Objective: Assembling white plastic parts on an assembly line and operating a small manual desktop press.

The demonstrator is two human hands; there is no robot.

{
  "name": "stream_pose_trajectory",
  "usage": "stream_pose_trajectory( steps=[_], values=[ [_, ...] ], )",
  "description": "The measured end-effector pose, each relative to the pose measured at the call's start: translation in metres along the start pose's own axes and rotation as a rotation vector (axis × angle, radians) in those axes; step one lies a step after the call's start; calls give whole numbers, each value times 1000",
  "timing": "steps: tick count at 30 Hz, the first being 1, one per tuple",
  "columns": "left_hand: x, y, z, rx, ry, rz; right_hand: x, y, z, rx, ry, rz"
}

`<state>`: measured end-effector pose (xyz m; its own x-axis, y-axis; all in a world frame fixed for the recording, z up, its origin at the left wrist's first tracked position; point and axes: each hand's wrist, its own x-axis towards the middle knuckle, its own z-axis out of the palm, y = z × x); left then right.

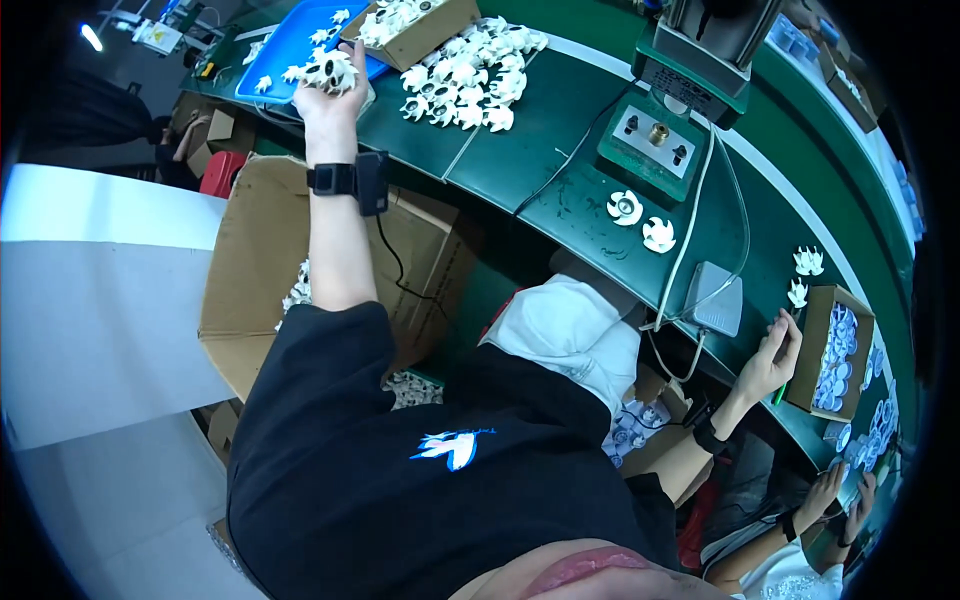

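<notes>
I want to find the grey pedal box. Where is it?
In the head view, the grey pedal box sits on the green table, right side, just above the right hand and left of a small cardboard box.

white plastic parts [330,72], matt cardboard box [255,260]

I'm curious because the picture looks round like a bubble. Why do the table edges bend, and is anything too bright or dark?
In the head view, the fisheye lens curves the green workbench edges and leaves black corners; a lamp glares at upper left; the white plastic parts look washed out; the left hand holding white parts is sharp; the right hand sits by a cardboard box.
</notes>
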<state>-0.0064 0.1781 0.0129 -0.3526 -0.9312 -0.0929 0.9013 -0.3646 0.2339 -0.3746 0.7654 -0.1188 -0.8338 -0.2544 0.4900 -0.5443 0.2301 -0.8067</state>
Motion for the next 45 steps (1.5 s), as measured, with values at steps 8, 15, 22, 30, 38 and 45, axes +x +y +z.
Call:
stream_pose_trajectory(
  steps=[8,15,22,30,38,45],
  values=[
    [138,54,16,138,82,-48,-3,-12,4,63,12,22],
    [87,-49,84,986,256,158,-7,-22,0,12,39,1],
    [87,15,99,839,-359,-51,-4,-43,7,22,35,-16],
    [-151,-170,-3,1073,-550,74,-1,-54,6,-40,182,-27],
    [-249,-289,56,1318,-1296,-56,80,-72,-8,-590,5,-197],
    [-253,-313,-34,1190,-1440,363,109,18,60,-1201,-86,-144]
  ],
)
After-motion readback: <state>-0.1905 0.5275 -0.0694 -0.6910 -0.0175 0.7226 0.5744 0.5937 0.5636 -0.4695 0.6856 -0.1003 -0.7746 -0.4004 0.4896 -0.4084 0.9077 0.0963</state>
